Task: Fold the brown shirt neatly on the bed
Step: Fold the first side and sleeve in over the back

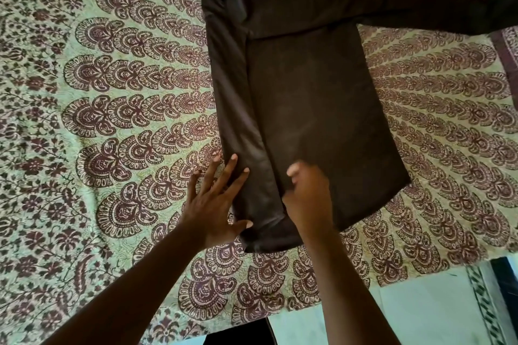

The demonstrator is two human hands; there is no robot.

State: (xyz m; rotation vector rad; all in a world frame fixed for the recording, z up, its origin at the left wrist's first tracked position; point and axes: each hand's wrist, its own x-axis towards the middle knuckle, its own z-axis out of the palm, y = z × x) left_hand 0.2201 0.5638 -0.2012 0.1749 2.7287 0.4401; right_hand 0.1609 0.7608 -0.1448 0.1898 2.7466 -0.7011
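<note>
Patterned bedspread covers the bed under your brown shirt, which lies lengthwise from the near edge toward the far side, one sleeve reaching right. Your left hand presses flat, probably pinning the fold; your right hand is blurred, so I cannot tell its grip.

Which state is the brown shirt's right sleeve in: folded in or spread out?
Spread out. The right sleeve stretches sideways off the brown shirt across the bedspread, while the left side is already folded over the body.

Bare forearms, no visible sleeves
</note>
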